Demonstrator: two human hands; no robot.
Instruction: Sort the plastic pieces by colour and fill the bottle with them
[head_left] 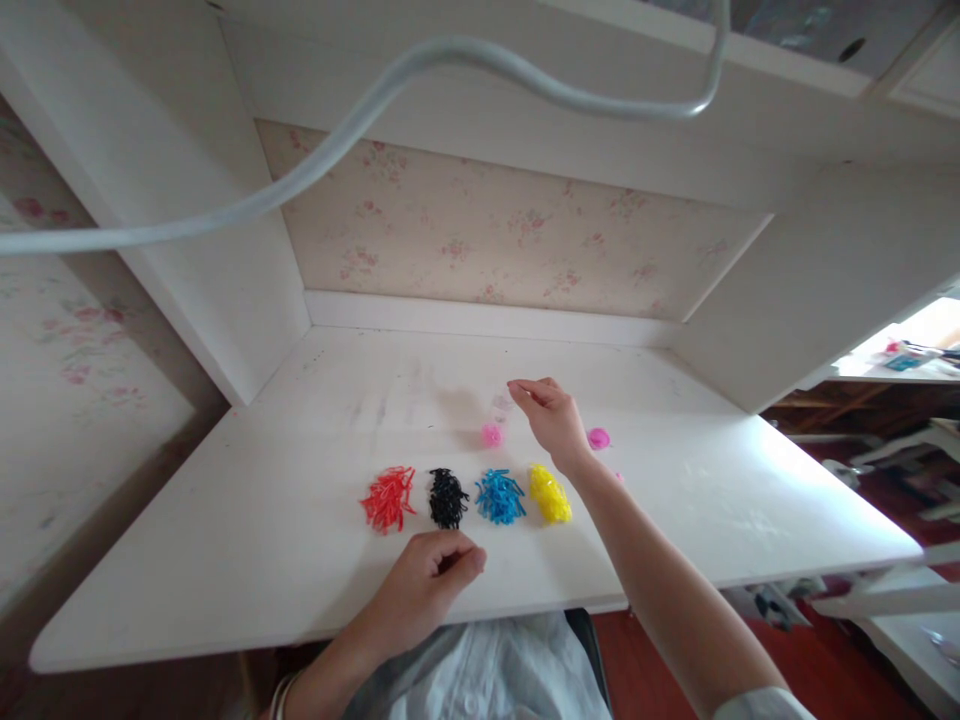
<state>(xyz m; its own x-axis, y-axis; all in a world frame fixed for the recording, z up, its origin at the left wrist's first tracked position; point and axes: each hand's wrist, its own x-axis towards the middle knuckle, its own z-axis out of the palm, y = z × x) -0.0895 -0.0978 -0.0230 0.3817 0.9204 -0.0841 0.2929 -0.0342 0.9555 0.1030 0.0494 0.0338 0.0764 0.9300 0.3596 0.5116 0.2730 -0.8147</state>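
Note:
My right hand is raised over the table, its thumb and fingertips pinched together. Whatever is in that pinch, if anything, is too small to make out. Just below and left of the fingertips is a small pink pile, with a faint translucent patch behind it. Closer to the table's front edge, my left hand is closed with fingers curled and thumb forward; its inside is hidden. In front of it lie piles of thin, band-like pieces: red, black, blue and yellow.
A magenta round item lies right of my right wrist, with a pink bit partly behind the forearm. The white table meets side panels and a floral back wall. A pale cable crosses the upper view.

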